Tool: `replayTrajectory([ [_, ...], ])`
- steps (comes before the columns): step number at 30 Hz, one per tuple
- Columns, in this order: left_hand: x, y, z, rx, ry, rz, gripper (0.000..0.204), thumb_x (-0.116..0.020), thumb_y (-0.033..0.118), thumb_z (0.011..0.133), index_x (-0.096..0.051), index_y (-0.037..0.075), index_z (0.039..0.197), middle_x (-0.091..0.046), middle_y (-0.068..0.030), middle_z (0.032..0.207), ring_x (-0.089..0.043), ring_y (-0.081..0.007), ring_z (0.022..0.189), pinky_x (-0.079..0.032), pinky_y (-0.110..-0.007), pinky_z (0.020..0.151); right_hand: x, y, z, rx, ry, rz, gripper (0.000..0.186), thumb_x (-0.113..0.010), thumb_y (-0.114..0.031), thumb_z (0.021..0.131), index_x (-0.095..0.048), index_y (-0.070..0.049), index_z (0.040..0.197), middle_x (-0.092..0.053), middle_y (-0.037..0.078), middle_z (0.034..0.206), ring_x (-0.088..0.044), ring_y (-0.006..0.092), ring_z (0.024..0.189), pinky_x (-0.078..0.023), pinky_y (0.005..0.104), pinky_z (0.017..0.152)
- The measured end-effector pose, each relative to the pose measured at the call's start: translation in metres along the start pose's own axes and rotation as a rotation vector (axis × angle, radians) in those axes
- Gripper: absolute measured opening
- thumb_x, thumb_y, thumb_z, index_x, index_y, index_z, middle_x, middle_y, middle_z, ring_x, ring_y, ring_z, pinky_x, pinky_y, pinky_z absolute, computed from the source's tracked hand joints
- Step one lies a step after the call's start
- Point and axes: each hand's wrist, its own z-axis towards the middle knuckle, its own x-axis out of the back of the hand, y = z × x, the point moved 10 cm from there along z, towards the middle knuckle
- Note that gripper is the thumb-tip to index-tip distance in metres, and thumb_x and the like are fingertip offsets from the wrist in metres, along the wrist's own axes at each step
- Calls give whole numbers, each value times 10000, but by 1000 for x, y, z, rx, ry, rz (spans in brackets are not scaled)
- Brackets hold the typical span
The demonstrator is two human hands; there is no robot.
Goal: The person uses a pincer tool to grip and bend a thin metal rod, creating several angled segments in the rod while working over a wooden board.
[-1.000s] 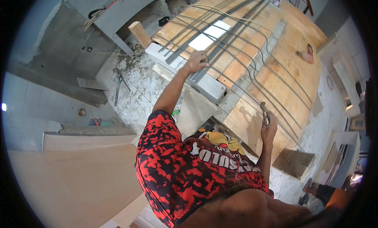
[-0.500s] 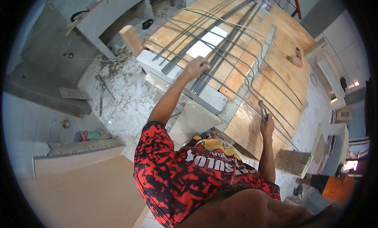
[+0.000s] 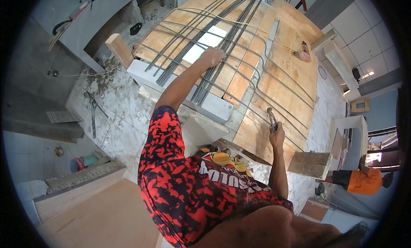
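Thin steel bars (image 3: 175,59) lie lengthwise over a plywood deck (image 3: 295,61), with bent cross bars (image 3: 278,71) running over them. My left hand (image 3: 211,58) is closed above the right-hand bundle of bars, beside a white rectangular panel (image 3: 204,43). What its fingers grip is hidden. My right hand (image 3: 277,135) is wrapped round the handles of metal pincers (image 3: 270,114), whose head points away from me. The pincers are raised above the near right part of the deck, close to the ends of the cross bars.
A red power tool (image 3: 304,54) rests on the deck's far right, a pale cable (image 3: 201,11) crossing the bars. A wooden post (image 3: 119,50) stands at the left corner, a wooden block (image 3: 309,163) at the near right. Another person in an orange shirt (image 3: 364,181) is far right.
My left hand has moved farther out and right, from the white panel's near edge to over the bar bundle. My right hand still holds the pincers. The whole view has shifted slightly.
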Motion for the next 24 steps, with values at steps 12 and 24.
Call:
replayTrajectory([
  [12,16,18,-69,129,-14,-86,136,-579,202,851,-617,101,933,-577,-87,1057,-531,-282,1081,-424,-427,894,17,-8,-7,-5,-47,37,225,-670,-143,817,-491,-25,885,-558,165,696,-555,344,647,-440,419,615],
  [24,38,20,-79,147,156,-287,180,-592,221,855,-638,78,955,-597,-103,1000,-555,-315,1004,-435,-413,886,24,-22,1,-49,-38,85,253,-684,-167,783,-496,-37,892,-579,184,762,-572,385,732,-447,446,670],
])
